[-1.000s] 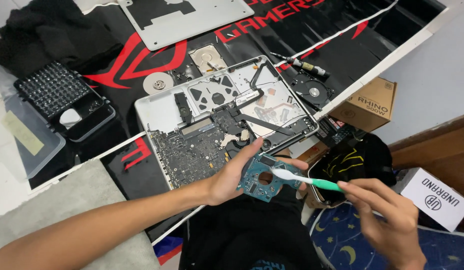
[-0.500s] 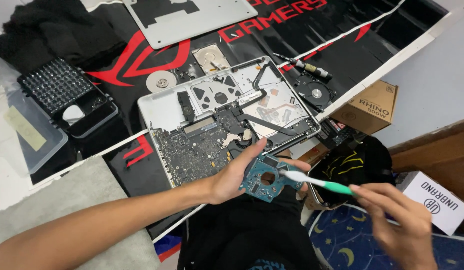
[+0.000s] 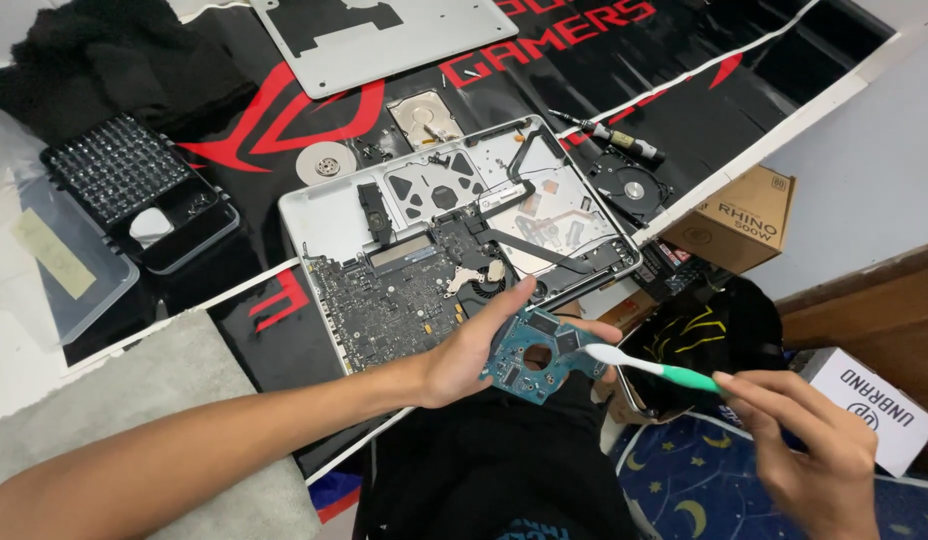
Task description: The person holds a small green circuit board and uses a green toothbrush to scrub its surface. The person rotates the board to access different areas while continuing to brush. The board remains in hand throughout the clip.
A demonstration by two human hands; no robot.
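The person's left hand (image 3: 464,350) holds a small blue-green circuit board (image 3: 539,357) by its edges, thumb along the upper left side and fingers (image 3: 596,332) curled round the far side, pinching it tilted toward the camera. The board hangs in the air just in front of the opened laptop chassis (image 3: 454,235), over a dark cloth on the person's lap. The right hand (image 3: 809,450) pinches the green end of a toothbrush (image 3: 649,366) between thumb and fingers, and the white head of the brush rests against the board's right edge.

On the tabletop, the laptop lies bottom-up with its dark motherboard (image 3: 389,300) exposed at the near left corner. Behind it lie a bare hard drive (image 3: 424,117), a shiny disc platter (image 3: 326,163) and the grey bottom cover (image 3: 379,35). To the left sits a black tray of screwdriver bits (image 3: 124,170) beside a clear plastic lid (image 3: 54,270). A screwdriver (image 3: 614,137) and a round fan (image 3: 629,187) lie to the right of the laptop, near a brown cardboard box (image 3: 734,220). A white box (image 3: 874,405) sits just beyond the right hand.
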